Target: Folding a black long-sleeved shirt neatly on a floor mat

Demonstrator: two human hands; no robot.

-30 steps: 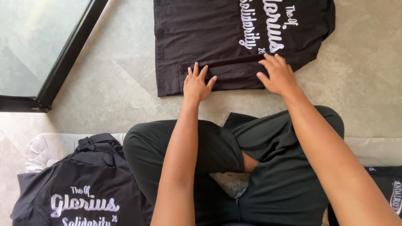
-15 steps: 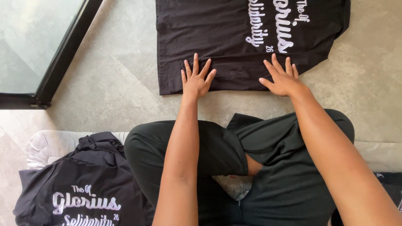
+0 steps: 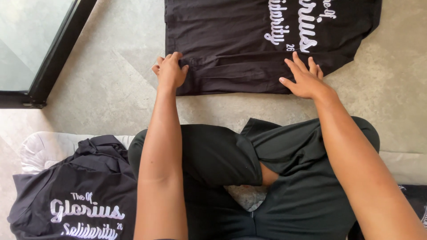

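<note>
A black T-shirt [image 3: 240, 40] with white lettering lies flat on the grey floor in front of me, partly folded. My left hand [image 3: 169, 71] sits at the shirt's near-left edge, fingers curled and pinching the fabric there. My right hand [image 3: 304, 78] rests flat on the shirt's near edge, fingers spread, just below the white print. Both forearms reach forward over my crossed legs in black shorts.
A crumpled black shirt [image 3: 75, 200] with white print lies at my lower left on a pale cushion [image 3: 40, 149]. A black-framed glass door [image 3: 53, 58] runs along the left. More black fabric [image 3: 416, 200] shows at the lower right edge.
My left hand slid left along the shirt's near edge to its left side and curled onto the fabric. My right hand stayed flat on the near edge.
</note>
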